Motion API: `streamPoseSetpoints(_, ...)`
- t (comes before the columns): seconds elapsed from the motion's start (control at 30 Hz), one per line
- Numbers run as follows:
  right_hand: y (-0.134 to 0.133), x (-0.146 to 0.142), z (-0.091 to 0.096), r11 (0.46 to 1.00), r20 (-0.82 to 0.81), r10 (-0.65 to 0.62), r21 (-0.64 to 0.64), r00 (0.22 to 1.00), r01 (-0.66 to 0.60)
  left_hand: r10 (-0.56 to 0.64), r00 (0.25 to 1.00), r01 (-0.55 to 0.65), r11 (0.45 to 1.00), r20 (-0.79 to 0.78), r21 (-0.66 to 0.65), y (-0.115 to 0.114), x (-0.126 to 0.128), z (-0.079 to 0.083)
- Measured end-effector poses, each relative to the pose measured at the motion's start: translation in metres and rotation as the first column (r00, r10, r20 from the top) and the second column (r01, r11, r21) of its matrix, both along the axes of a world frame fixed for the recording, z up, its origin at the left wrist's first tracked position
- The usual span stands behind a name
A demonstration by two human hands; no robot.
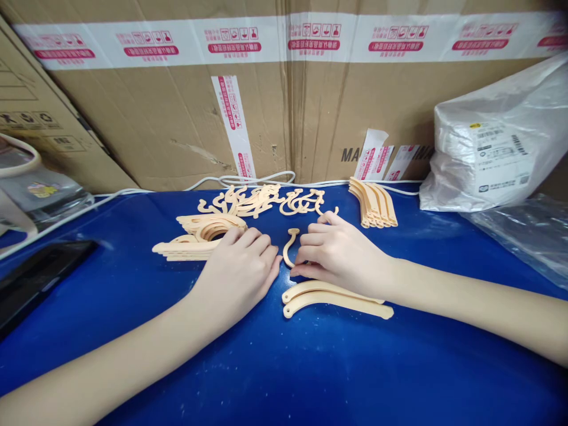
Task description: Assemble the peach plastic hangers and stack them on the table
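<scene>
A small cream curved hook (289, 247) is between my hands, its flat-headed end pointing away from me. My right hand (339, 251) has curled fingers, and its thumb and fingertips close at the hook's lower end. On the other side, my left hand (244, 263) is closed, thumb against bent fingers, just short of the hook; whatever it may hold is hidden. Beyond the left hand is a stack of cream hanger pieces (186, 251), partly covered by it. Two long curved hanger arms (331, 299) lie side by side beneath my right wrist.
Loose small hooks (257, 200) form a pile at the back of the blue table (284, 367). More curved arms (373, 204) are stacked at back right. A black phone-like object (44, 284) lies left, a plastic-wrapped package (483, 148) right. A white cable (248, 180) runs along the cardboard (177, 118).
</scene>
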State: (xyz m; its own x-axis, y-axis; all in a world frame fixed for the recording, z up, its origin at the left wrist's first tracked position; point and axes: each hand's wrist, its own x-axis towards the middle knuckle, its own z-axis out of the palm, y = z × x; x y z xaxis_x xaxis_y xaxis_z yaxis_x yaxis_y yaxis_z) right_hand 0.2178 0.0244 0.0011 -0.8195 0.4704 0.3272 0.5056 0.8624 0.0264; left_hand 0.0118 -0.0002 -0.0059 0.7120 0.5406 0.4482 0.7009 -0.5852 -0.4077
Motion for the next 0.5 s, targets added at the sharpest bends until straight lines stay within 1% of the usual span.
streamPoseSetpoints(0.5, -0.0001, -0.0001, -0.0012, 1.000, -0.006, 0.003, 0.007, 1.000, -0.003, -0.011, 1.000, 0.011, 1.000, -0.003, 0.015, 0.0007, -0.0003, 0.0001)
